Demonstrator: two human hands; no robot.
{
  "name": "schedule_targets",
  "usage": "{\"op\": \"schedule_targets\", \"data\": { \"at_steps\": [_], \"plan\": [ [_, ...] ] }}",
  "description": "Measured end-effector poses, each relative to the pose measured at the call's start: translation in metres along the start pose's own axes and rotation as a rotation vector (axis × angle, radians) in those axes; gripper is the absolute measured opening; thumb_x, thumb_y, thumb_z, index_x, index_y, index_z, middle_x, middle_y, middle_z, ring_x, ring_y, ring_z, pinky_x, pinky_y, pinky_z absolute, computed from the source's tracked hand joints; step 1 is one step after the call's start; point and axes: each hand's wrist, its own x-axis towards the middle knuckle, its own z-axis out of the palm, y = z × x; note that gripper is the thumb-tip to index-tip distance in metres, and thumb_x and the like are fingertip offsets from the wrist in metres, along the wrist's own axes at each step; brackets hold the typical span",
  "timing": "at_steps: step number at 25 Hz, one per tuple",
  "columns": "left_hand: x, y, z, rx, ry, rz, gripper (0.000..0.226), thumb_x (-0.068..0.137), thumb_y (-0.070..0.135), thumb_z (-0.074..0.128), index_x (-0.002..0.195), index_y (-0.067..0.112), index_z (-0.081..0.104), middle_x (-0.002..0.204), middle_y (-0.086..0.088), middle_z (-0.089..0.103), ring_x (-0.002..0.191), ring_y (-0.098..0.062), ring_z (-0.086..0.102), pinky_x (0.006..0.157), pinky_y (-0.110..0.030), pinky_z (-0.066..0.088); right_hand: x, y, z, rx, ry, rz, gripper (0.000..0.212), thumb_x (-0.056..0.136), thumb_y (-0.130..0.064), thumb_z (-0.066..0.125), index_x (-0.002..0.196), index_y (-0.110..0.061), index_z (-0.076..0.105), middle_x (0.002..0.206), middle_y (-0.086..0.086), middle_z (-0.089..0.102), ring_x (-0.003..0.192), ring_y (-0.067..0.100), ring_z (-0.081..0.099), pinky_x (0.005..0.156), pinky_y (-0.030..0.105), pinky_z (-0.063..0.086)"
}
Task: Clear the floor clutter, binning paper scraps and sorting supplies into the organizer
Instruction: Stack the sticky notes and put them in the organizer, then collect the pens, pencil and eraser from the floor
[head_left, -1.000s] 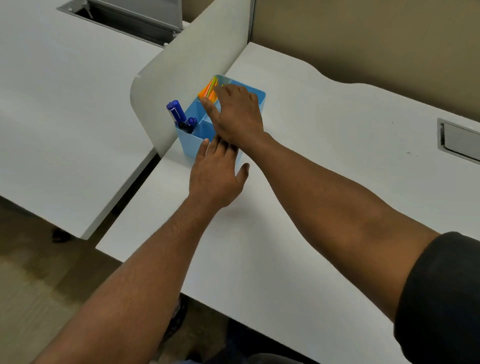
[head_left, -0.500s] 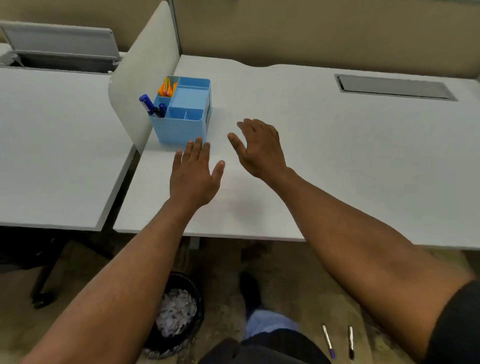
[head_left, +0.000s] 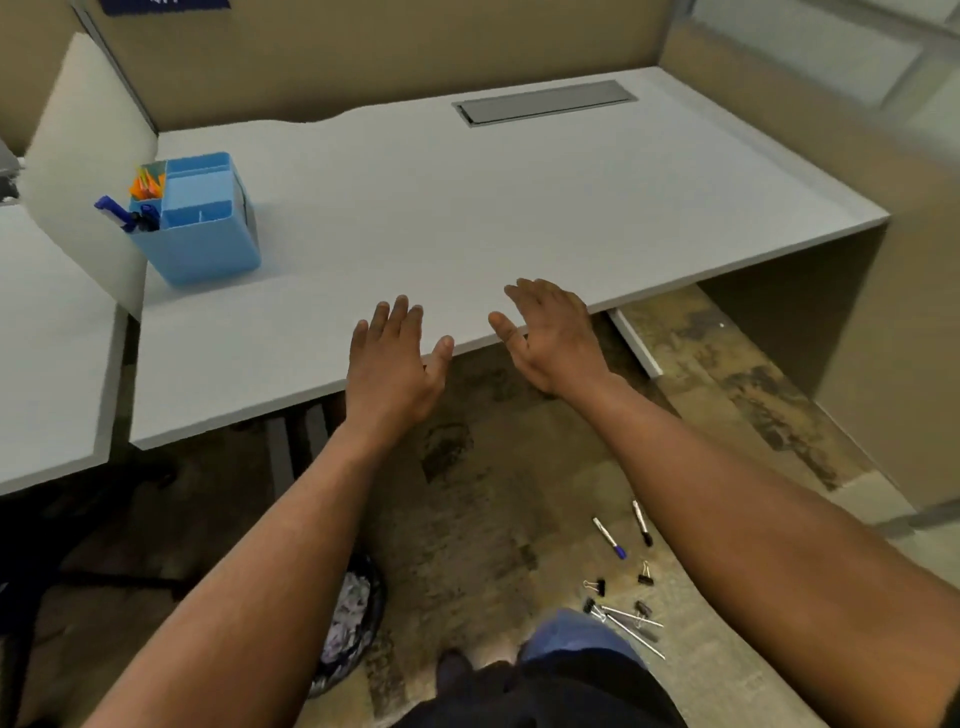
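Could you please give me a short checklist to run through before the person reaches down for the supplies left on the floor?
1. Left hand free: ok, fingers straight, holding nothing.
2. Right hand free: ok, open and empty.
3. Supplies located: ok, two pens and several binder clips lie on the floor by the right forearm.
4. Organizer ready: ok, upright on the desk, front compartments look free.
5. Paper scraps left on the floor: cannot tell, none visible, but arms and legs hide part of it.
6. Bin reachable: ok, beside the left forearm, holding paper.
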Motion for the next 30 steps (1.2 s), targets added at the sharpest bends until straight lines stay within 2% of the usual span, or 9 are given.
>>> {"op": "schedule_targets", "data": {
  "at_steps": [5, 9, 14, 20, 25, 30],
  "plan": [
    [-0.027, 0.075, 0.037, -0.036, -0.052, 0.163, 0.066, 0.097, 0.059, 0.021, 0.148, 0.019, 0.028, 0.159, -0.004, 0.020, 0.148, -0.021, 0.011, 0.121, -0.042, 0.008, -0.077, 0.081, -0.021, 0.009, 0.037, 0.153, 0.063, 0.097, -0.060, 0.022, 0.140, -0.018, 0.041, 0.146, 0.005, 0.043, 0.139, 0.024, 0.033, 0.115, 0.045, 0.021],
    [-0.044, 0.143, 0.085, -0.074, -0.113, 0.226, 0.059, 0.098, 0.053, 0.030, 0.145, 0.019, 0.035, 0.156, -0.004, 0.028, 0.146, -0.021, 0.018, 0.120, -0.041, 0.010, -0.146, 0.168, -0.024, 0.015, 0.031, 0.306, 0.062, 0.097, -0.059, 0.025, 0.140, -0.018, 0.043, 0.147, 0.005, 0.043, 0.139, 0.021, 0.032, 0.114, 0.044, 0.021],
    [-0.066, 0.244, 0.165, -0.084, -0.202, 0.251, 0.056, 0.097, 0.046, 0.039, 0.143, 0.013, 0.040, 0.155, -0.005, 0.031, 0.146, -0.022, 0.021, 0.119, -0.039, 0.013, -0.208, 0.289, -0.019, 0.037, 0.002, 0.368, 0.064, 0.096, -0.058, 0.024, 0.140, -0.016, 0.043, 0.148, 0.007, 0.043, 0.139, 0.024, 0.032, 0.113, 0.044, 0.021],
    [-0.087, 0.330, 0.260, -0.097, -0.286, 0.162, 0.050, 0.095, 0.036, 0.050, 0.139, 0.013, 0.046, 0.153, -0.006, 0.035, 0.145, -0.022, 0.025, 0.119, -0.039, 0.015, -0.240, 0.410, 0.019, 0.114, -0.070, 0.385, 0.058, 0.098, -0.054, 0.027, 0.137, -0.015, 0.045, 0.145, 0.008, 0.045, 0.138, 0.026, 0.035, 0.111, 0.046, 0.026],
    [-0.104, 0.336, 0.342, -0.044, -0.458, 0.150, 0.052, 0.094, 0.033, 0.052, 0.140, 0.010, 0.045, 0.153, -0.006, 0.036, 0.143, -0.022, 0.027, 0.119, -0.036, 0.016, -0.274, 0.471, 0.082, 0.156, -0.141, 0.477, 0.047, 0.099, -0.044, 0.035, 0.133, -0.014, 0.050, 0.140, 0.007, 0.050, 0.133, 0.027, 0.039, 0.109, 0.045, 0.030],
    [-0.100, 0.297, 0.457, 0.006, -0.630, 0.150, 0.048, 0.093, 0.028, 0.052, 0.137, 0.009, 0.049, 0.146, -0.009, 0.046, 0.138, -0.025, 0.037, 0.116, -0.035, 0.022, -0.306, 0.503, 0.194, 0.226, -0.233, 0.604, 0.039, 0.097, -0.035, 0.045, 0.126, -0.011, 0.055, 0.128, 0.010, 0.059, 0.121, 0.029, 0.049, 0.101, 0.042, 0.038]
  ]
}}
